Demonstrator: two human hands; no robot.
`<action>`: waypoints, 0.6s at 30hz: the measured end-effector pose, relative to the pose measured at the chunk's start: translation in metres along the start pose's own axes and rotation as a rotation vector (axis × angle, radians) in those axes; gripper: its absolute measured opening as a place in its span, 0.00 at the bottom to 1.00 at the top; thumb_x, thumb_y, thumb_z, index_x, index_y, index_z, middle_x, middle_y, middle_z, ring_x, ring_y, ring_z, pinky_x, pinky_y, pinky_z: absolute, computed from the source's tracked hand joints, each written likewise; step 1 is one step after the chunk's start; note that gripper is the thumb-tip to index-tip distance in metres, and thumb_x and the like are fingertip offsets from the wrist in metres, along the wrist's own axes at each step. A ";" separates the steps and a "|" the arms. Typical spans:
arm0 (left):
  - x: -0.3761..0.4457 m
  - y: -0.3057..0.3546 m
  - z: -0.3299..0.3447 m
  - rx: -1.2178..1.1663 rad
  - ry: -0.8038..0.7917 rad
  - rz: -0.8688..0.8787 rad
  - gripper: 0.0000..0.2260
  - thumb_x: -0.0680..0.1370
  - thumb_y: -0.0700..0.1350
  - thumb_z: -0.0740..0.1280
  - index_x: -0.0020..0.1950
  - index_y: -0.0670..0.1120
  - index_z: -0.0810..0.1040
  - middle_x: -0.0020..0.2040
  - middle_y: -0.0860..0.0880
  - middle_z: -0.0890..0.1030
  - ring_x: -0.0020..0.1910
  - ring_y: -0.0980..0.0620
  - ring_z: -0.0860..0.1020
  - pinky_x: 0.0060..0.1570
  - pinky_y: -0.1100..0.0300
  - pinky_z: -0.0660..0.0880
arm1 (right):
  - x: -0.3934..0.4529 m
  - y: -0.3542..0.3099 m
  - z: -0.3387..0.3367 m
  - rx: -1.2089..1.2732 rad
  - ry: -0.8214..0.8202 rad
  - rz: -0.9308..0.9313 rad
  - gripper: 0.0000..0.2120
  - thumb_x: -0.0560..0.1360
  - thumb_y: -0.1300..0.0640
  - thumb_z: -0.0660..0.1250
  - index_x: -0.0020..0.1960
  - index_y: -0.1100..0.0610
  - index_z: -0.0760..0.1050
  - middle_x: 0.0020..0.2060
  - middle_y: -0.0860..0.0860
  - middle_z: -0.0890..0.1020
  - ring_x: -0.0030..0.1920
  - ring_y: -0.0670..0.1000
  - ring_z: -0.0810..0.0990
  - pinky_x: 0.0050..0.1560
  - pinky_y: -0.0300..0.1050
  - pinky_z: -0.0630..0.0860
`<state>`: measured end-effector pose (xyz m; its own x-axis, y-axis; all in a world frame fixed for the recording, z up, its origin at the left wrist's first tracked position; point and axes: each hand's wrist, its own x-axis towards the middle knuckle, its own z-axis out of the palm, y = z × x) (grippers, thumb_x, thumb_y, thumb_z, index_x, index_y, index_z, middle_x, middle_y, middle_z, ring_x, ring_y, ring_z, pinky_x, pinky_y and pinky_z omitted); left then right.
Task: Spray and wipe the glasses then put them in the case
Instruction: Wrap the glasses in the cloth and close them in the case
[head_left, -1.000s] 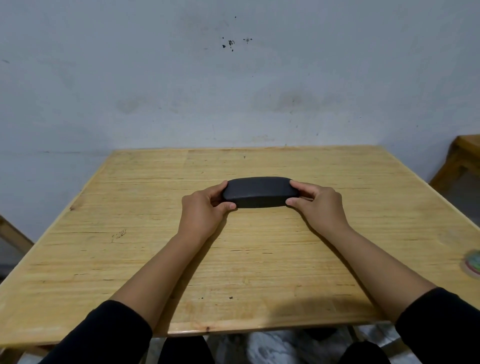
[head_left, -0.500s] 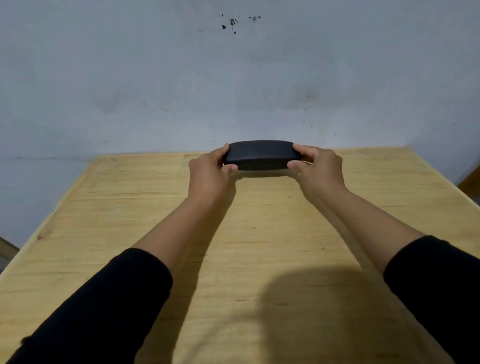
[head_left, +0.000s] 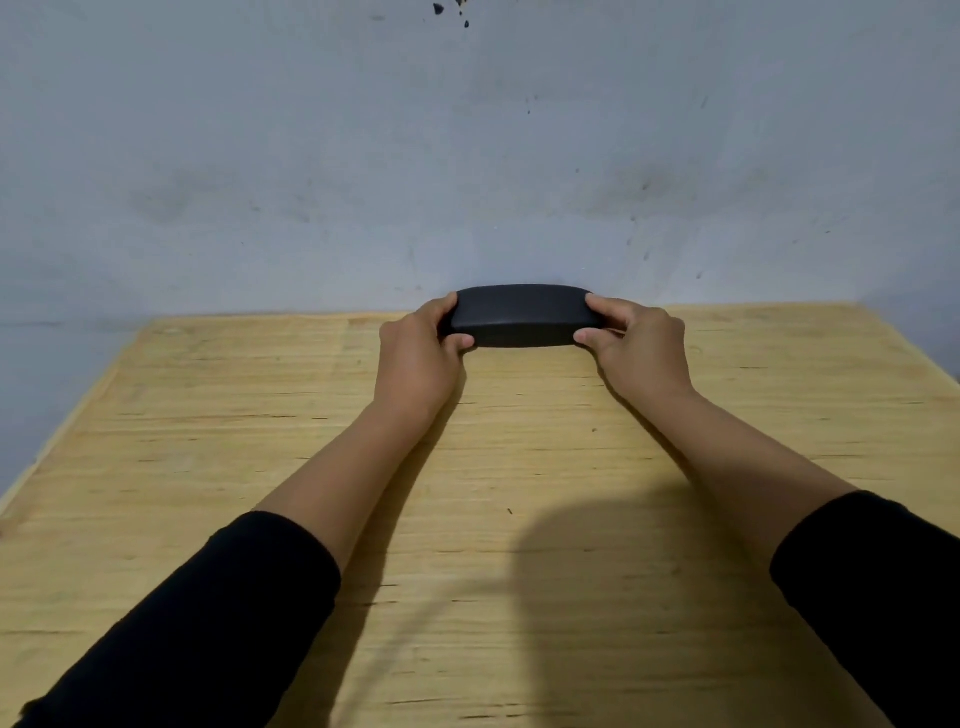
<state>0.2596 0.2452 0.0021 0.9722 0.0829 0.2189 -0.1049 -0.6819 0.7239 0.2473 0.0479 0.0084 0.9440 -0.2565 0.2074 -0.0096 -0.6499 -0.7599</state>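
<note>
A black, closed glasses case (head_left: 519, 314) sits lengthwise near the far edge of the wooden table (head_left: 208, 467), close to the wall. My left hand (head_left: 418, 358) grips its left end with thumb below and fingers over the top. My right hand (head_left: 636, 348) grips its right end the same way. I cannot tell whether the case rests on the table or hovers just above it. No glasses, spray bottle or cloth are in view.
A pale grey wall (head_left: 467, 156) rises right behind the table's far edge. The table's left edge (head_left: 67, 421) and right far corner (head_left: 862, 312) are visible. My black sleeves cover both forearms near the bottom.
Both hands have carried the closed case from the middle of the table away from me to the far edge by the wall. The view has shifted forward and closer.
</note>
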 end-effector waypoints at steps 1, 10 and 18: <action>0.000 0.000 0.000 0.014 -0.007 0.001 0.21 0.77 0.42 0.66 0.70 0.47 0.68 0.60 0.44 0.79 0.61 0.49 0.74 0.51 0.78 0.56 | 0.000 0.000 0.000 -0.026 -0.006 -0.019 0.22 0.74 0.59 0.69 0.67 0.56 0.72 0.63 0.53 0.78 0.57 0.43 0.75 0.54 0.25 0.61; -0.005 0.016 -0.014 0.293 -0.132 0.078 0.16 0.78 0.46 0.62 0.66 0.46 0.68 0.54 0.45 0.78 0.52 0.47 0.75 0.45 0.60 0.69 | -0.012 0.005 0.000 -0.468 -0.158 -0.199 0.27 0.80 0.52 0.58 0.76 0.55 0.54 0.74 0.53 0.62 0.73 0.53 0.61 0.68 0.48 0.64; -0.032 0.045 -0.036 0.506 -0.101 0.188 0.19 0.81 0.48 0.57 0.68 0.40 0.62 0.65 0.42 0.69 0.66 0.45 0.64 0.63 0.54 0.65 | -0.043 -0.019 -0.027 -0.648 -0.119 -0.271 0.28 0.80 0.49 0.55 0.75 0.58 0.51 0.75 0.54 0.59 0.75 0.52 0.57 0.72 0.47 0.60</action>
<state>0.2159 0.2384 0.0510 0.9643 -0.1271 0.2324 -0.1890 -0.9448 0.2675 0.1979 0.0517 0.0304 0.9702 0.0306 0.2403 0.0718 -0.9837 -0.1647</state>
